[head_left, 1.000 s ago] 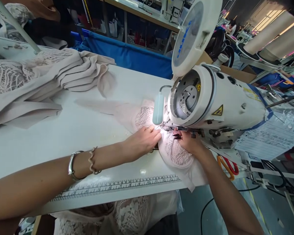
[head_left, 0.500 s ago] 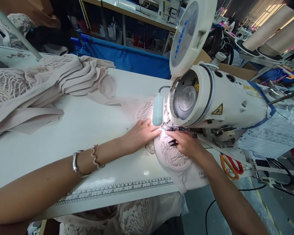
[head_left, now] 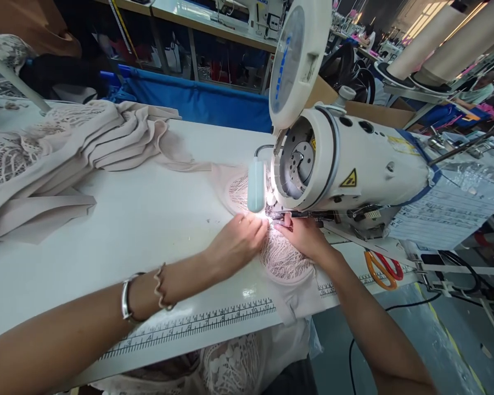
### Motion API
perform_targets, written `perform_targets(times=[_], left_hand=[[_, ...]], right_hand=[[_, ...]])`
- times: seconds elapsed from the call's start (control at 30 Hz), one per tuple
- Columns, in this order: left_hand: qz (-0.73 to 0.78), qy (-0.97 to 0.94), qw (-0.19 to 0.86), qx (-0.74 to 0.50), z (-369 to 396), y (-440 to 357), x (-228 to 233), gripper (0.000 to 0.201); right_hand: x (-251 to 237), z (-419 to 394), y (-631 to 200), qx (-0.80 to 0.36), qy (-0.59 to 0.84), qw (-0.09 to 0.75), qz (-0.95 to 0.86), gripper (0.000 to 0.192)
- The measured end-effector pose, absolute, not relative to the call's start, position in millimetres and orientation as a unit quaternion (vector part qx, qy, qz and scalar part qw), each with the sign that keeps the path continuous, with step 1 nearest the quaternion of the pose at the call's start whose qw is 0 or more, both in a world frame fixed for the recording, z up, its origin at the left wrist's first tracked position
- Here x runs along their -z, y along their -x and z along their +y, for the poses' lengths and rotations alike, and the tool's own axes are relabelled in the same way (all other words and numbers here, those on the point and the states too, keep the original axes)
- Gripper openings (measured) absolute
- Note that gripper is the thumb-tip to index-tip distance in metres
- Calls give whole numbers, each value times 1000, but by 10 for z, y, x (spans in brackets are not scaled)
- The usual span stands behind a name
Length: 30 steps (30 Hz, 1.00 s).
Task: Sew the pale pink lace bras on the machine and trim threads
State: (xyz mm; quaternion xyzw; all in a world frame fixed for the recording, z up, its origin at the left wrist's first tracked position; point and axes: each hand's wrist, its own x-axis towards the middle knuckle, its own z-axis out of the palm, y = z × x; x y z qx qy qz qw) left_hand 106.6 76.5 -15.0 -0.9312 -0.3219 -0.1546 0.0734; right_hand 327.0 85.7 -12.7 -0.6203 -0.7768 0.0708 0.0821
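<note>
Currently 2 hands (head_left: 243, 238) (head_left: 307, 236), 1 lacy garment (head_left: 287, 260)

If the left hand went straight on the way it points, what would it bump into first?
The left hand would probably meet the underside of the sewing machine first, but depth is unclear: the right hand, close by, might come first.

Harsh white glare beside teal lamp (head_left: 256, 186); glossy reflection on white tabletop (head_left: 156, 230); dim beyond; wide-angle stretch toward edges.
</note>
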Motion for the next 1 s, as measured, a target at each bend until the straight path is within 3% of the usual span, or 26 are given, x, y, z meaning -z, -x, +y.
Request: perform_targets(times=[0.07, 0.2, 0.37, 0.5, 0.6, 1.0], left_hand=[[-345, 928, 51, 129, 623, -1136, 152, 25], [-353, 927, 53, 118, 500, -1210, 249, 51], [-310, 938, 93, 126, 561, -1163, 333, 46], [-294, 942, 105, 123, 614, -1108, 311, 48], [-284, 945, 80, 142, 673, -1052, 304, 48], [-243, 952, -66, 174, 1076, -808, 191, 34]], right_hand=[[150, 852, -3275, -66, 621, 106, -774, 10], [192, 827, -3294, -57, 609, 145, -778, 10], [244, 816, -3343, -24, 606, 132, -784, 17], [211, 761, -3375, -23, 517, 141, -844, 53], [170, 716, -3368, 8, 489, 124, -864, 65], [213, 736, -3340, 27, 469, 123, -874, 55]])
